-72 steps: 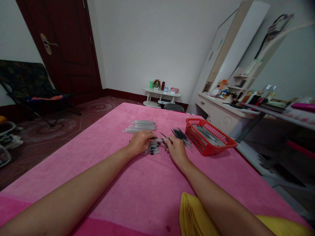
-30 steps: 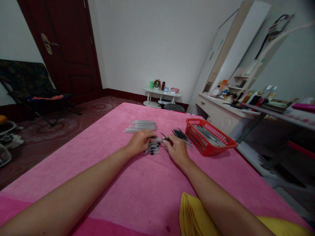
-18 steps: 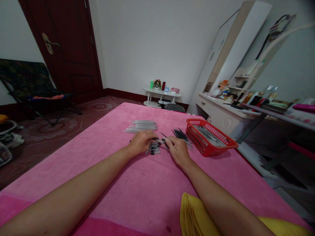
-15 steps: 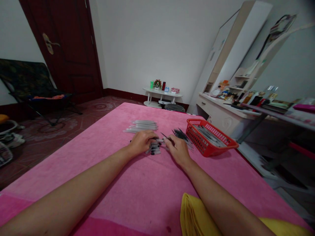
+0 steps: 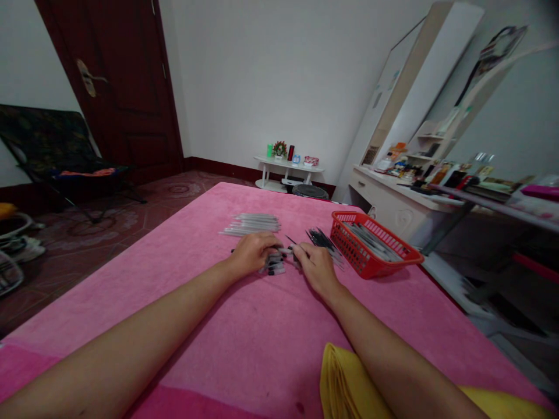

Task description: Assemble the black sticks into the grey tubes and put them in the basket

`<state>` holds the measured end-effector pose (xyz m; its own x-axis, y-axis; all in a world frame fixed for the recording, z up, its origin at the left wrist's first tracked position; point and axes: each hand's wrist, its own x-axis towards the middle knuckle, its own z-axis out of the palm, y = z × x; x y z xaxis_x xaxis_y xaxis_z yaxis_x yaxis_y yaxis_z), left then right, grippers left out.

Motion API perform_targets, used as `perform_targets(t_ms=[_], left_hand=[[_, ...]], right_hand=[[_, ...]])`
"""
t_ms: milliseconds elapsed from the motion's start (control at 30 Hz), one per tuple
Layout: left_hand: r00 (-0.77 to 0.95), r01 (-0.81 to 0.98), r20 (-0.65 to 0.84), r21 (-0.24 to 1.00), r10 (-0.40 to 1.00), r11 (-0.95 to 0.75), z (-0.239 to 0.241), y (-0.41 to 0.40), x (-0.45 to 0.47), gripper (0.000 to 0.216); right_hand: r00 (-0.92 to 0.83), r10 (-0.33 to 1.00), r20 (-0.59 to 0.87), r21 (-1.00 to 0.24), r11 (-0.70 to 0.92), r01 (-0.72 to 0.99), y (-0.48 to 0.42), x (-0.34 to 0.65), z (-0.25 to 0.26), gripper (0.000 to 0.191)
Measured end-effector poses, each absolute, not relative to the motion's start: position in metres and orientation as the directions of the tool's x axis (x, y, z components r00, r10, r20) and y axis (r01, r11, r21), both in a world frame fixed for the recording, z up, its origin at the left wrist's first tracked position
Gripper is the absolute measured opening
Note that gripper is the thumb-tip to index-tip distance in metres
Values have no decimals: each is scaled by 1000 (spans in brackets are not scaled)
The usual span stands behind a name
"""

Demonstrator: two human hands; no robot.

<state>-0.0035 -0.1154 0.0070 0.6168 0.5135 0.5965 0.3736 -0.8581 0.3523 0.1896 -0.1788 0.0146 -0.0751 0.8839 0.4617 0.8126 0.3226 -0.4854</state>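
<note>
On a pink cloth, my left hand (image 5: pixel 255 251) is closed, with thumb and fingers pinched round one end of a slim pale pen (image 5: pixel 286 251). My right hand (image 5: pixel 315 263) pinches the pen's other end, close to the left fingertips. A thin dark tip (image 5: pixel 290 239) sticks out up and to the left by my right fingers. Short clear pen caps with black ends (image 5: pixel 276 269) lie under and beside my left hand, partly hidden. Beyond it is a row of translucent pen barrels (image 5: pixel 253 224). Dark thin refills (image 5: pixel 322 238) lie right of my right hand.
A red plastic basket (image 5: pixel 375 267) holding many slim pen pieces stands at the right. Folded yellow cloth (image 5: pixel 340 378) lies under my right forearm. Farther off are a small white table (image 5: pixel 288 164), a cluttered dresser (image 5: pixel 393 192) and a folding chair (image 5: pixel 56 151).
My right fingers have shifted very slightly at the pen. My left hand and the piles look the same.
</note>
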Motion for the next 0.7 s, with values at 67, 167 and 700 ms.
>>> perform_targets(t_ms=[67, 167, 700], left_hand=[[610, 378, 609, 338, 506, -862, 8, -115, -5, 20], [514, 401, 670, 365, 536, -840, 9, -111, -8, 20], [31, -444, 258, 869, 966, -218, 23, -106, -2, 43]], right_hand=[[-46, 903, 426, -512, 283, 811, -178, 191, 15, 50], [-9, 920, 392, -443, 198, 875, -178, 193, 19, 50], [-9, 911, 413, -656, 304, 691, -167, 195, 16, 17]])
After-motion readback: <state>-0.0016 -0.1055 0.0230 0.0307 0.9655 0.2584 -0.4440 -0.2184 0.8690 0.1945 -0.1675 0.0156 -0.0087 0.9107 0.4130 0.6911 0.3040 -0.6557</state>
